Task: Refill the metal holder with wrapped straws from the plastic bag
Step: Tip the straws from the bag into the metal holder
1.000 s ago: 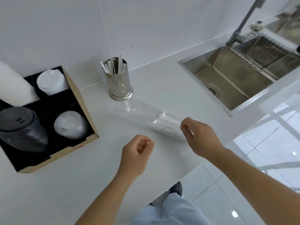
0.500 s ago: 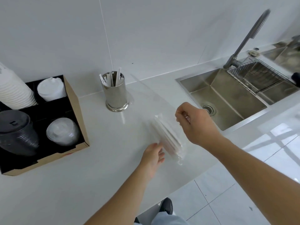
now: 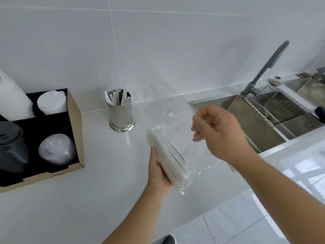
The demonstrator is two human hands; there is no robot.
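A shiny metal holder [image 3: 121, 113] stands upright on the white counter near the wall, with a few wrapped straws [image 3: 118, 98] sticking out of it. A clear plastic bag [image 3: 165, 118] is lifted above the counter, a bundle of white wrapped straws [image 3: 169, 159] lying in its lower end. My left hand [image 3: 158, 171] cups the bag from below under the bundle. My right hand [image 3: 216, 131] pinches the bag's right edge higher up, fingers curled. The bag's open end points up and away toward the wall.
A cardboard box [image 3: 75, 138] at the left holds stacks of white cups, white lids, clear lids and black lids. A steel sink [image 3: 249, 120] with a tall tap [image 3: 263, 67] and a wire rack lies at the right. The counter edge runs close to my body.
The bag has been lifted off the counter and tilted upright. My left hand moved under the straw bundle, and my right hand rose with the bag's edge.
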